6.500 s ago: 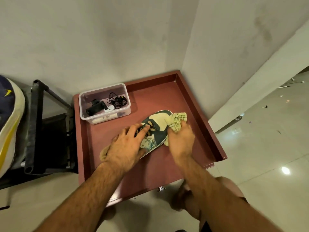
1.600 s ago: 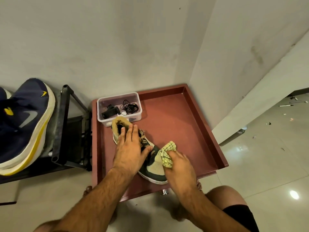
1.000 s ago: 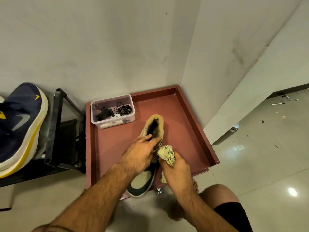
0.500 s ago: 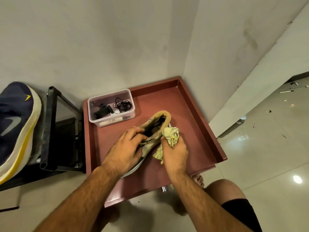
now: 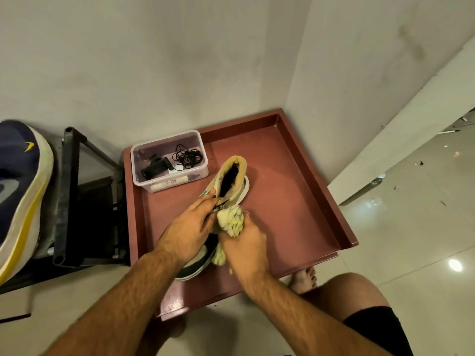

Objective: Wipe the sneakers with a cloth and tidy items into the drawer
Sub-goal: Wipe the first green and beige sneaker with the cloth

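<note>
A tan and dark green sneaker (image 5: 231,176) lies in the open maroon drawer (image 5: 295,201), its heel opening toward the back wall and its toe toward me. My left hand (image 5: 189,227) grips the sneaker at its middle, over the laces. My right hand (image 5: 248,249) holds a bunched yellow-green cloth (image 5: 231,219) against the sneaker's right side. Both hands hide the middle of the shoe.
A clear plastic box (image 5: 168,160) with a black cable, a small black device and a marker sits in the drawer's back left corner. A black metal rack (image 5: 69,196) stands to the left, with a navy and yellow sneaker (image 5: 20,191) on it. My bare foot (image 5: 304,278) is under the drawer's front edge.
Over the last seconds the sneaker was turned about in the drawer while the cloth rubbed it. Since half a second ago it has swung more upright, heel away from me; the cloth stays at its right side.
</note>
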